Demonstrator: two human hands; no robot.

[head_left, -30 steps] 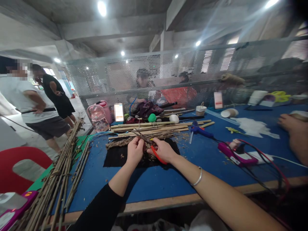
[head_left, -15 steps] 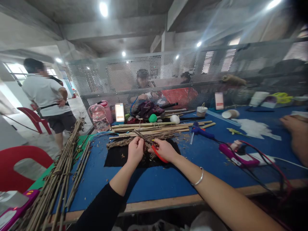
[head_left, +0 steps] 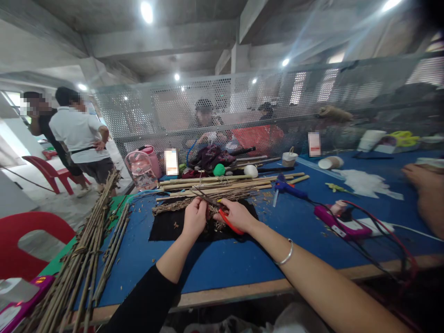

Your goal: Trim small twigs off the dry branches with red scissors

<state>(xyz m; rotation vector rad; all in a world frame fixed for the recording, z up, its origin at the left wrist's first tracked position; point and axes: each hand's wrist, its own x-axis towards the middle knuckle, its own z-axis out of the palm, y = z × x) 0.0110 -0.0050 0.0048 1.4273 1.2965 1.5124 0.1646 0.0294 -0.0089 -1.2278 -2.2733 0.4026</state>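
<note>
My right hand (head_left: 234, 214) is closed around red-handled scissors (head_left: 231, 224), whose dark blades point up and left over my left fingertips. Close beside it, my left hand (head_left: 196, 213) has its fingers pinched together; whatever lies between them is too small or hidden to name. Both hands are over a black cloth (head_left: 163, 226) strewn with bits of dry plant. Just beyond them lies a bundle of thin dry twigs (head_left: 169, 206), partly covered by the hands and scissors.
Long dry stalks (head_left: 83, 245) lean over the table's left edge. Behind my hands lie bamboo sticks (head_left: 236, 185), a green ball (head_left: 218, 170) and a white ball (head_left: 251, 171). To the right are a blue glue gun (head_left: 289, 188), a purple power strip (head_left: 342, 223) and another person's hand (head_left: 423, 185).
My hands and the scissors hold nearly the same pose. At the left, the standing person in white has shifted right, and a second person in dark clothes now shows behind.
</note>
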